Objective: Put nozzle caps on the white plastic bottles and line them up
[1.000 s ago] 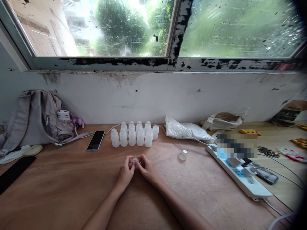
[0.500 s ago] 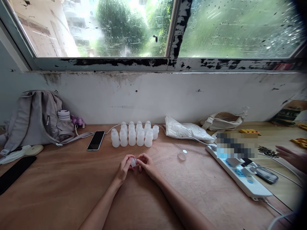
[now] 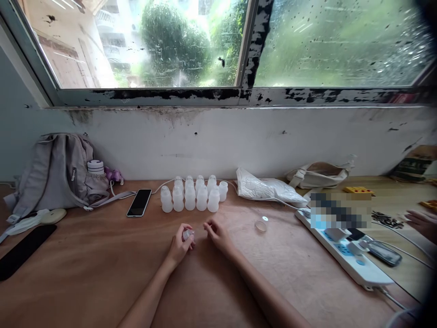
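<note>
My left hand (image 3: 180, 246) is closed around a small clear ribbed bottle cap (image 3: 187, 234), which shows between thumb and fingers just above the brown table. A short gap to the right, my right hand (image 3: 218, 237) has its fingers curled in and the thumb close to them; whether anything is pinched there is hidden. Beyond both hands stand two rows of frosted white baby bottles (image 3: 190, 198). An open-necked bottle (image 3: 223, 191) without a top stands at their right end. On the table to the right lie a clear round cover (image 3: 261, 226) and a small white disc (image 3: 265, 219).
A phone (image 3: 139, 202) and a grey backpack (image 3: 64, 168) are on the left, with a black flat case (image 3: 25, 250). On the right are a white plastic package (image 3: 269, 189), a power strip (image 3: 344, 253) with cables, and another person's hand (image 3: 421, 223).
My hands have come apart: the right hand has let go of the clear cap and moved right, while the left keeps it. The whole view has shifted slightly.
</note>
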### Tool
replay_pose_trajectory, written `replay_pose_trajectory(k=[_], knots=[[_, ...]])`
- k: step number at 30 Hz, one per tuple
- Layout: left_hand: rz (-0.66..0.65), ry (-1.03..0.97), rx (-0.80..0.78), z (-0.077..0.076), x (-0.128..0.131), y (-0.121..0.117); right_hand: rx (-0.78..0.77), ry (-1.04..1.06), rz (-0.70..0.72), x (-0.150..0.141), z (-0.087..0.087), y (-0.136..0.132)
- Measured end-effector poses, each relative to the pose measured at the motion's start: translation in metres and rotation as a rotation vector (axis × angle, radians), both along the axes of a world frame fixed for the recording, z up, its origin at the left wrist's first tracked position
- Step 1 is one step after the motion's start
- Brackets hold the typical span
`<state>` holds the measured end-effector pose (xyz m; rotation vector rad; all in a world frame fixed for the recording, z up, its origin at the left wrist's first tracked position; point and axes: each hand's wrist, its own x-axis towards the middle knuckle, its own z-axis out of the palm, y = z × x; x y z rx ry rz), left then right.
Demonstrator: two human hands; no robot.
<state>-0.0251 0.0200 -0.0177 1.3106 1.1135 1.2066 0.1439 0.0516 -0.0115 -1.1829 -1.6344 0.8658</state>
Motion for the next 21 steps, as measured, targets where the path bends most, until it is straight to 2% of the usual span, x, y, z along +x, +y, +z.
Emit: replay_pose_trajectory(k=[2, 4, 7, 10, 14, 17, 21], knots=[[-0.007, -0.034, -0.021, 0.002, -0.001, 0.002, 0.020, -0.018, -0.184, 0.019, 0.006, 0.016], [-0.017, -0.066, -0.045, 0.003, 0.000, 0.002, 0.026, -0.015, -0.304, 0.041, 0.010, 0.037], [-0.018, -0.110, -0.072, 0.007, 0.002, 0.001, 0.023, -0.027, -0.418, 0.067, 0.011, 0.071], [0.004, -0.162, -0.087, 0.009, 0.004, -0.001, 0.007, -0.059, -0.433, 0.077, 0.007, 0.101], [0.047, -0.224, -0.102, 0.011, 0.005, -0.002, -0.018, -0.102, -0.423, 0.074, 0.000, 0.129], [0.070, -0.252, -0.099, 0.012, 0.004, -0.003, -0.034, -0.127, -0.441, 0.071, -0.004, 0.137], [0.088, -0.273, -0.084, 0.012, 0.004, -0.003, -0.029, -0.139, -0.477, 0.073, -0.009, 0.129]])
